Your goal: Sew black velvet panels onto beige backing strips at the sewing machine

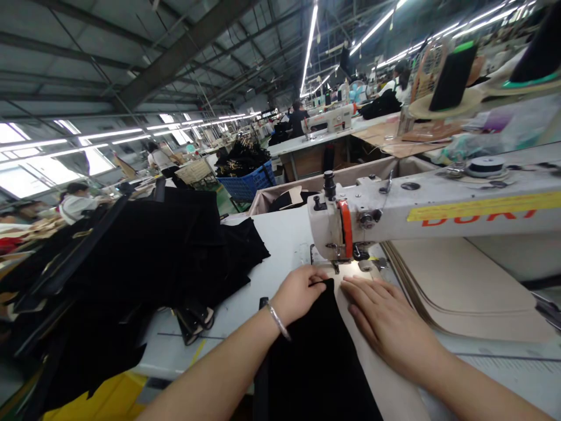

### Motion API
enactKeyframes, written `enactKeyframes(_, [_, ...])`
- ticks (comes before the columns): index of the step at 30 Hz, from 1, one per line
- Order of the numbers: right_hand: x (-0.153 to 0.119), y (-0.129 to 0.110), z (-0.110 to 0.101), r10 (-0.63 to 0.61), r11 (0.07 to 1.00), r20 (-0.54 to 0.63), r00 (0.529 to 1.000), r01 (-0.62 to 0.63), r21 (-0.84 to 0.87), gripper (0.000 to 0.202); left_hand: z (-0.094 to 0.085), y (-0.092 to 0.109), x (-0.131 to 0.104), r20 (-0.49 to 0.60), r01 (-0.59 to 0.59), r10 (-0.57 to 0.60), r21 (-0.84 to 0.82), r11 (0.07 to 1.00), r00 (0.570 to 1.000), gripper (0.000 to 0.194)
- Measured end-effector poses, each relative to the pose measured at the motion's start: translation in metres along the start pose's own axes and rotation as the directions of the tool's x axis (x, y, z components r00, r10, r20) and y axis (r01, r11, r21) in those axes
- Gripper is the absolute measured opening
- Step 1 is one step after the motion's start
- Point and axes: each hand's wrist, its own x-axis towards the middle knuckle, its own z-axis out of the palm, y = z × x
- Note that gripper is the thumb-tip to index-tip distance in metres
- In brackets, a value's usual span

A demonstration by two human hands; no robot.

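Observation:
Under the head of a white sewing machine (333,228) lies a beige panel (372,374), with a black fabric piece (319,356) along its left side. My left hand (302,295), a silver bangle at its wrist, pinches the top edge of the black fabric just left of the presser foot (335,267). Flat on the beige panel, to the right of the needle area, rests my right hand (385,316) with its fingers stretched forward. A small lamp lights the spot between the hands. The lower ends of both pieces run out of view at the bottom.
A heap of black fabric pieces (166,245) covers the table's left side. Stacked beige panels (473,286) lie right, beneath the machine arm. Behind stand a blue crate (248,181) of black pieces, another sewing machine (328,120) and thread cones (453,76). Several people work farther back.

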Motion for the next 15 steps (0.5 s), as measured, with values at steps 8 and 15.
enactKeyframes(8, [0.002,-0.001,-0.001,0.019,1.0,0.0,1.0,-0.019,-0.012,0.048,0.026,-0.005,0.027,-0.137,-0.101,0.147,0.294,0.95,0.98,0.007])
enactKeyframes(15, [0.002,0.0,0.001,0.04,0.999,0.004,0.999,-0.04,-0.029,0.054,0.028,-0.007,0.034,-0.097,-0.066,0.084,0.185,0.981,0.992,0.004])
